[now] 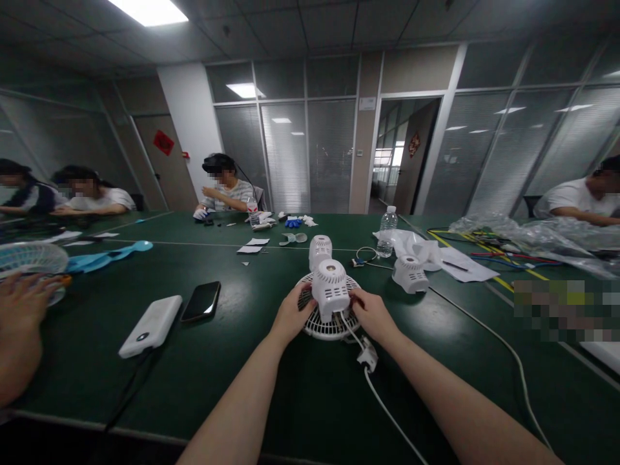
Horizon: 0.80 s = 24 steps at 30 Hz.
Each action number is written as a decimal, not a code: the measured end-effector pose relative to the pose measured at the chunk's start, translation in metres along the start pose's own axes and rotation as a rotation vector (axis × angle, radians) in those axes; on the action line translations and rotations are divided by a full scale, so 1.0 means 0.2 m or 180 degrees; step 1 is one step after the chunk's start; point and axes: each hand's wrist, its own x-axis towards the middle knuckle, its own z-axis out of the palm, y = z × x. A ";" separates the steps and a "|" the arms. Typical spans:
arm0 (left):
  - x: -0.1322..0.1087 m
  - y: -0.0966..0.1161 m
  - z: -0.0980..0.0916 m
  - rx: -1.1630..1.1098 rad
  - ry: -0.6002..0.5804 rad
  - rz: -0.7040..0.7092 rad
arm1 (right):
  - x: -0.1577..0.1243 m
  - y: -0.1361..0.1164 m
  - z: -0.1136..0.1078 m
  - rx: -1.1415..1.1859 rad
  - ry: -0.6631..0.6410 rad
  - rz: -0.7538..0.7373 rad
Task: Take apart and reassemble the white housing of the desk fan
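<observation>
Just below centre of the frame, grasping white fan housing [332,289] from both sides with left hand [293,310] and right hand [374,314]; already over round grille [316,328]; cannot tell whether fastened; leaving another housing [409,275] untouched, right of centre.

The dark green tabletop [203,381], crossed by pale seams, bears a round white grille [322,330]. Left of the grille lie a black phone [201,301] and, farther out, a white power bank [150,326]; beyond it to the left are loose white papers [252,245]. To the grille's right sit a white motor housing [411,274] and a trailing pale cord [504,345], with a clear bottle [386,236] farther back on that side.
</observation>
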 end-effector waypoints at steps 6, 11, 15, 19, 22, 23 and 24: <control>0.00 0.01 0.00 -0.0048 -0.0013 0.0032 | -0.01 0.01 0.02 -0.0017 0.0001 -0.0016; 0.01 -0.02 0.02 -0.0023 -0.0018 0.0080 | -0.01 0.02 0.02 -0.0036 -0.0023 0.0014; 0.01 -0.04 0.04 0.0045 0.0011 0.0111 | -0.02 0.03 0.02 -0.0048 0.0014 0.0031; 0.01 -0.04 0.04 0.0126 -0.0024 0.0121 | -0.03 0.02 0.01 -0.0067 0.0047 0.0033; 0.00 -0.04 0.04 0.0106 -0.0015 0.0108 | -0.03 0.02 0.01 -0.0077 0.0046 0.0029; 0.00 -0.04 0.04 0.0090 -0.0017 0.0098 | -0.03 0.01 0.01 -0.0077 0.0046 0.0026; 0.00 -0.04 0.04 0.0077 -0.0016 0.0086 | -0.04 0.01 0.01 -0.0075 0.0049 0.0024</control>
